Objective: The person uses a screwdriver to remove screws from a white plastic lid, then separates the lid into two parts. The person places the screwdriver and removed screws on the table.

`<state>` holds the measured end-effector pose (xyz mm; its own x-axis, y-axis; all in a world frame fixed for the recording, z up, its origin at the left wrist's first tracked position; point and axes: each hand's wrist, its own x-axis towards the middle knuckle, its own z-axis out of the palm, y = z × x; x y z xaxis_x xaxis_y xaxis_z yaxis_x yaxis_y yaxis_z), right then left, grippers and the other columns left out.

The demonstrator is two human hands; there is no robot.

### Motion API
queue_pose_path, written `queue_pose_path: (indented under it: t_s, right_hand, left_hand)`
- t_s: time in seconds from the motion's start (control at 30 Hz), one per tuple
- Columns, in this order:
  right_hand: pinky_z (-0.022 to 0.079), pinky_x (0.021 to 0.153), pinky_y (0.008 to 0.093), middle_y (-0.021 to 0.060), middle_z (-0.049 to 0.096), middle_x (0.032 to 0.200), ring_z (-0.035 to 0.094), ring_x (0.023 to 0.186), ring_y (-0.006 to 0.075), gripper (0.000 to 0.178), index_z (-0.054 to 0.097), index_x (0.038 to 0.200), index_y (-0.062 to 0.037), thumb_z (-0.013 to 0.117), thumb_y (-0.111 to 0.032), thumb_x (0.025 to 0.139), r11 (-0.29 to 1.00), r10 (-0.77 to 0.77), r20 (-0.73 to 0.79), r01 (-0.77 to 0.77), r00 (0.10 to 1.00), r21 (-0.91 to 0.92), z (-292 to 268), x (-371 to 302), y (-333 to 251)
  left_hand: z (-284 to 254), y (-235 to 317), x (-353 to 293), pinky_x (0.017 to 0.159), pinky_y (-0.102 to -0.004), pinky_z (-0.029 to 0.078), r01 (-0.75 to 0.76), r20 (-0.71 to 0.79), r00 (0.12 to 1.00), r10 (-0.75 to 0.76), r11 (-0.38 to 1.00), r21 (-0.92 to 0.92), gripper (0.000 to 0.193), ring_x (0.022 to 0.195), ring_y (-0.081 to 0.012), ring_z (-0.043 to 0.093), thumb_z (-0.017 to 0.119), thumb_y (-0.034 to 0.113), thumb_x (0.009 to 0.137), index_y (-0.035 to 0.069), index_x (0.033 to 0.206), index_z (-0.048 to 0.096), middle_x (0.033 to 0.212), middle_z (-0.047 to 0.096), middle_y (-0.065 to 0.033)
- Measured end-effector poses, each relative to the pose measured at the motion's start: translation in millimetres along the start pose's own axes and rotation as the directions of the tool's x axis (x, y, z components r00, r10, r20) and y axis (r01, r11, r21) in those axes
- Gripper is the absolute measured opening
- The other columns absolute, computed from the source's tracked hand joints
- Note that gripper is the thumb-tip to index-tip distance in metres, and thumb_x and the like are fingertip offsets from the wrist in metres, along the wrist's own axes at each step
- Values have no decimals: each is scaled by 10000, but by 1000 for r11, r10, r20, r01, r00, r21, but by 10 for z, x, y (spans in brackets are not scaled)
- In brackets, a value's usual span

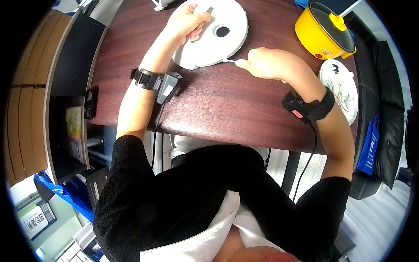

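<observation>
A flat, white, round appliance part (pixel 233 26) with a dark centre hole lies at the far middle of the table. On top of it rests my left hand (pixel 187 24), fingers curled closed beside a narrow grey piece (pixel 210 10). Whether that piece is in my grip is unclear. At the disc's near right edge, my right hand (pixel 266 63) is closed around the end of a thin white strip (pixel 228 60). The strip runs to the disc's rim; its kind is not clear.
A yellow electric pot (pixel 321 37) with a glass lid stands at the far right. Nearer is a white round part (pixel 342 89) with exposed wires. Cabled devices are strapped to both my wrists. A shelf unit (pixel 72 56) borders the table's left side, a black seat (pixel 384 109) its right.
</observation>
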<state>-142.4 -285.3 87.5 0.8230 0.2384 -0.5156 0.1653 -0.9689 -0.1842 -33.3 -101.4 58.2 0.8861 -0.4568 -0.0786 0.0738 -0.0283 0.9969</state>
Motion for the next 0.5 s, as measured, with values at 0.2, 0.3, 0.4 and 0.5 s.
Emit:
queue_pose_path:
  t_s: [0.2, 0.3, 0.4, 0.5]
  right_hand:
    - [485, 408, 351, 146, 546, 543, 553, 401, 238, 657, 556, 622, 38, 335, -456, 995, 1000, 29, 44, -29, 999, -6, 16, 73, -7]
    - [480, 404, 349, 124, 511, 507, 532, 388, 224, 663, 533, 589, 26, 330, -456, 996, 999, 55, 79, -54, 995, -4, -12, 85, -41]
    - [478, 406, 354, 112, 490, 489, 520, 388, 215, 667, 519, 565, 18, 328, -454, 997, 998, 59, 72, -58, 996, -9, 3, 98, -50]
    - [476, 410, 356, 106, 485, 491, 517, 396, 211, 664, 521, 567, 18, 328, -448, 998, 999, 44, 46, -44, 998, 10, 55, 124, -29]
  left_hand:
    - [60, 44, -68, 322, -224, 306, -35, -22, 999, 35, 999, 9, 180, 359, -74, 383, 571, 13, 793, 18, 973, 568, 525, 466, 18]
    - [25, -28, -4, 284, -229, 269, 28, -61, 998, -27, 999, 15, 146, 307, -75, 336, 577, 16, 785, 27, 929, 555, 474, 424, 26]
    - [0, -55, 26, 295, -227, 275, 54, -71, 996, -53, 998, 18, 110, 316, -74, 344, 584, 29, 794, 36, 898, 549, 479, 424, 28]
    - [-18, -82, 43, 308, -220, 268, 45, -83, 996, -42, 998, 38, 68, 328, -61, 341, 584, 40, 809, 47, 856, 536, 486, 417, 35]
